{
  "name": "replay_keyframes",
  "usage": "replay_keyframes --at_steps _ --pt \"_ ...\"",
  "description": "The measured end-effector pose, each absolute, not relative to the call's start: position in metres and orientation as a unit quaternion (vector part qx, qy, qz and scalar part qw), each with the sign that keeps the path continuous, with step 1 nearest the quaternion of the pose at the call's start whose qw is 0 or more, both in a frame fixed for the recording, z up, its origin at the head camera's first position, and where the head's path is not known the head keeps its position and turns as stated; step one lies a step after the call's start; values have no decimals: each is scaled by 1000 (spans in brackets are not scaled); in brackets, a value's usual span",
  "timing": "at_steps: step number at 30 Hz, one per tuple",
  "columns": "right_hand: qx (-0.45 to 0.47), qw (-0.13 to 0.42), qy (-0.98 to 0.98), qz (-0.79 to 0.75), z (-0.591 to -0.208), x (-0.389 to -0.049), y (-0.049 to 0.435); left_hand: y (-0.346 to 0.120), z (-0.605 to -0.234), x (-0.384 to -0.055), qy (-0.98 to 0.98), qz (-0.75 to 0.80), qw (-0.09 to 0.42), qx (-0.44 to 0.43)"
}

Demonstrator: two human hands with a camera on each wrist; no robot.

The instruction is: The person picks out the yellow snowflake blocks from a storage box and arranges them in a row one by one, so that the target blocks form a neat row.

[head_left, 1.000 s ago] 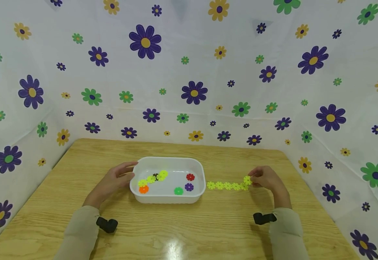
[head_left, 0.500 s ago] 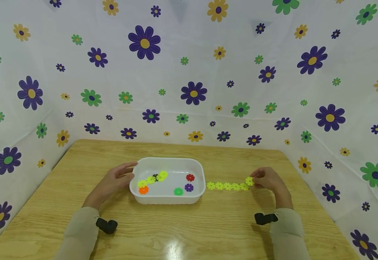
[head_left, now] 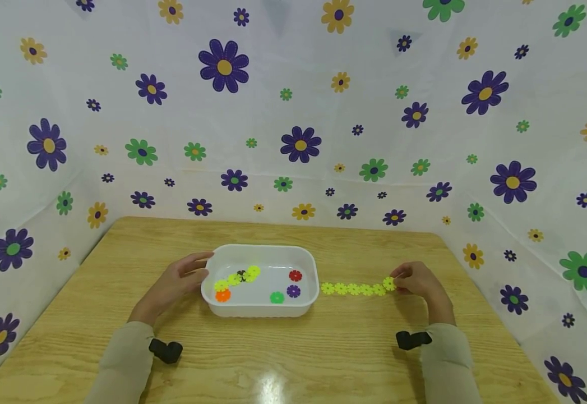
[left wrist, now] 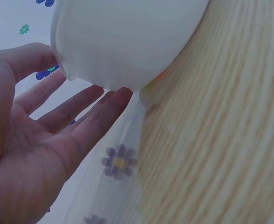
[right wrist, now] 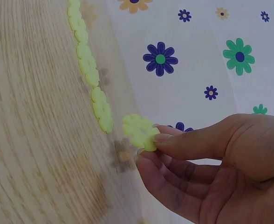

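My right hand (head_left: 418, 279) pinches a yellow flower-shaped snowflake disc (right wrist: 140, 131) between thumb and fingertips. In the right wrist view the disc stands tilted above the wood, a small gap from the end of a row of yellow discs (head_left: 354, 289). That row lies flat on the table, running from the white tub (head_left: 260, 310) toward my right hand. At the tub's left end, my left hand (head_left: 181, 279) rests its fairly straight, spread fingers against the outer wall and rim. Nothing is held in its palm (left wrist: 39, 154).
Inside the tub lie several yellow discs (head_left: 235, 279), plus a dark one (head_left: 242, 275), an orange (head_left: 223, 295), a green (head_left: 277, 297), a purple (head_left: 294, 291) and a red one (head_left: 295, 275). Flower-patterned cloth (head_left: 293, 106) borders the wooden table (head_left: 253, 359) behind and on both sides.
My right hand has shifted slightly right and down with the yellow disc, bringing it from above the row's last disc to just beyond its right end. My left hand stays by the tub.
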State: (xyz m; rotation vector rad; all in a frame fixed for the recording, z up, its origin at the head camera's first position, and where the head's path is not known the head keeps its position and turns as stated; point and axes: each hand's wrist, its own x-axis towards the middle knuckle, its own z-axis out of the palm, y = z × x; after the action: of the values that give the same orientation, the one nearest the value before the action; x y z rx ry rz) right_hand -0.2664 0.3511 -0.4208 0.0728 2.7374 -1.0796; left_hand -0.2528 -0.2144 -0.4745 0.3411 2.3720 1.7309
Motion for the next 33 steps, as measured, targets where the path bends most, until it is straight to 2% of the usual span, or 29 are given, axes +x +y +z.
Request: replay_keyframes --at_steps 18,33 --pt "62 116 929 -346 -430 -271 359 -214 -475 -255 796 587 90 118" --pt "43 123 921 -366 -433 -269 362 -215 -476 -254 799 583 91 114"
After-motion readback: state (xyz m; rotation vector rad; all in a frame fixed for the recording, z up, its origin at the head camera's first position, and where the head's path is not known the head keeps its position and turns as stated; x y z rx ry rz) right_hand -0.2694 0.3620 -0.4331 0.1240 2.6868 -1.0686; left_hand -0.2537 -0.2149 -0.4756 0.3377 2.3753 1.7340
